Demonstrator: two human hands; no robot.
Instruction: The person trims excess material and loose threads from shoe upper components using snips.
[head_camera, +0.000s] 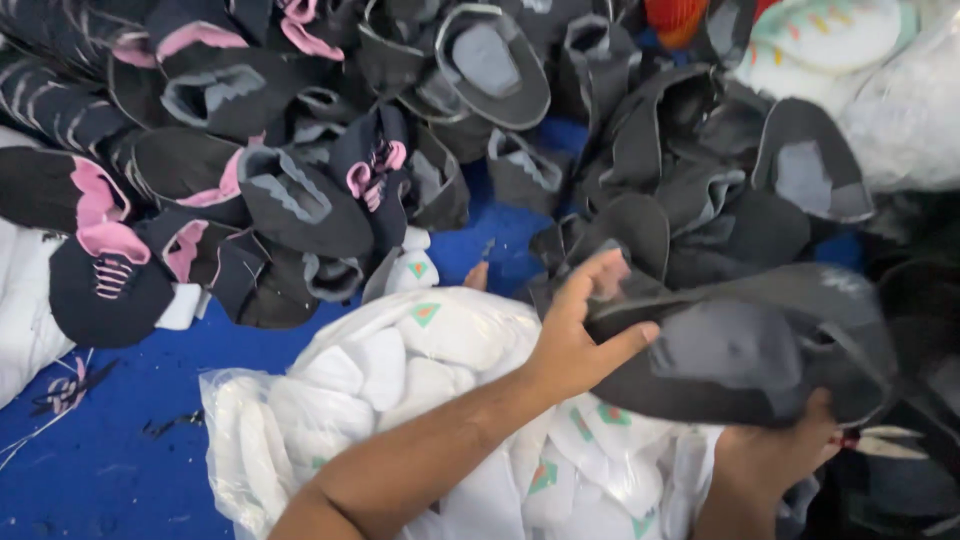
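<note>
Both hands are closed on one dark grey shoe upper (745, 350), which is held up just above a clear plastic bag of white pieces (420, 380). The left hand (580, 335) is wrapped over the upper's near edge, thumb stretched along the underside and fingers curled over the top. The right hand (775, 455) is seen only in part beneath the upper's lower right side; it appears to be gripping from below, though its fingers are hidden. Beyond the left hand, a large heap of black uppers with grey linings (640, 170) is spread over the blue surface (110, 450), and further out to the left lie black uppers with pink trim (110, 240). Judged from this, one piece has been picked out, and the great bulk of the heap is yet to be handled. No finished stack can be made out.
</note>
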